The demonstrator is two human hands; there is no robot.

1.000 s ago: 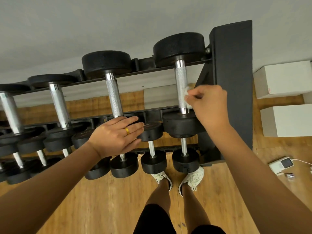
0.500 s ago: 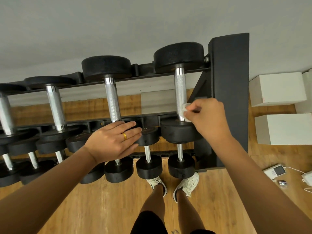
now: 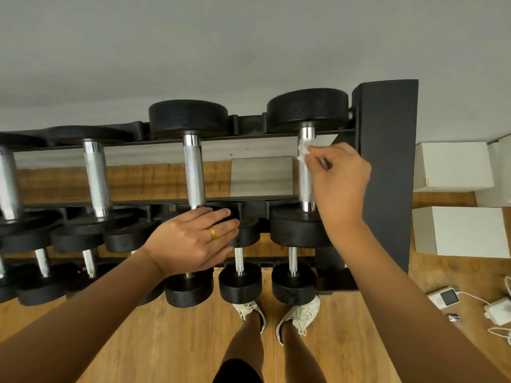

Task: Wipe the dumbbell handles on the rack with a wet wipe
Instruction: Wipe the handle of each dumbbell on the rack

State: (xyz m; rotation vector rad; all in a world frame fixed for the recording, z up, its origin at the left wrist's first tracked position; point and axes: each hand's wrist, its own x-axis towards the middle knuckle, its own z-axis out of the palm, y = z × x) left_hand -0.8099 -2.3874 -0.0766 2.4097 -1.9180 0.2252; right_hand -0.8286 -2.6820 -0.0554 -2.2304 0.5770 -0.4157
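Note:
A black rack (image 3: 384, 167) carries several dumbbells with black heads and chrome knurled handles. My right hand (image 3: 338, 183) pinches a crumpled white wet wipe (image 3: 304, 150) against the far end of the rightmost top-row handle (image 3: 305, 183). My left hand (image 3: 193, 240), with a gold ring, rests flat with straight fingers on the near head of the neighbouring dumbbell, whose handle (image 3: 194, 172) stands bare. Further left are two more handles (image 3: 95, 178).
Smaller dumbbells (image 3: 240, 281) sit on the lower row above my feet (image 3: 298, 316). White boxes (image 3: 456, 230) stand on the wooden floor to the right. A small device with white cables (image 3: 446, 297) lies near the rack's right end.
My right hand has slid the wipe up the rightmost handle from its near end to its far end. My left hand has stayed on the dumbbell head.

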